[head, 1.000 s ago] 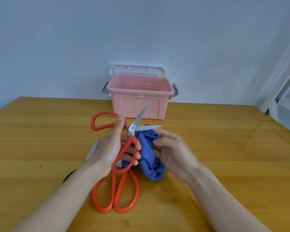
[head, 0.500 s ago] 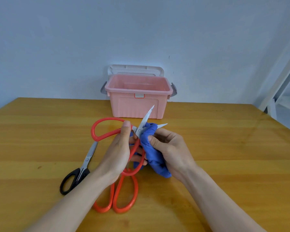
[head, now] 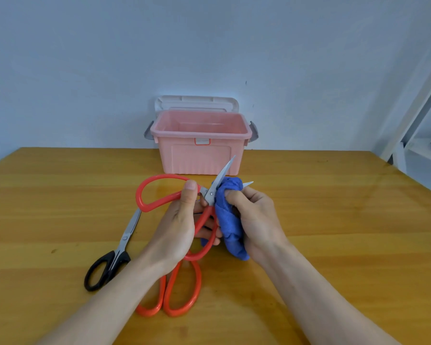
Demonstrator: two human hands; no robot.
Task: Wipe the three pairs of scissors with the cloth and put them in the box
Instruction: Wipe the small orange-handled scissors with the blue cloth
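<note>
Both busy: left hand (head: 177, 227) grips red scissors (head: 209, 195), right hand (head: 256, 220) squeezes cloth (head: 228, 220).

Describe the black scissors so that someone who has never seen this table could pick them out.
Start at the pink box at the wooden table's far edge, then come nearer and left. The black scissors lie flat there, blades shut; the other pairs have red handles.

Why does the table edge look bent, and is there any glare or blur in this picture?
Head view: the wide-angle lens bows the wooden table at its far edge and the white frame leans; soft, even light, only faint shadows under the arms; a mild sheen on the tabletop near the pink box; the red scissors and blue cloth look sharp, no motion blur.
</note>
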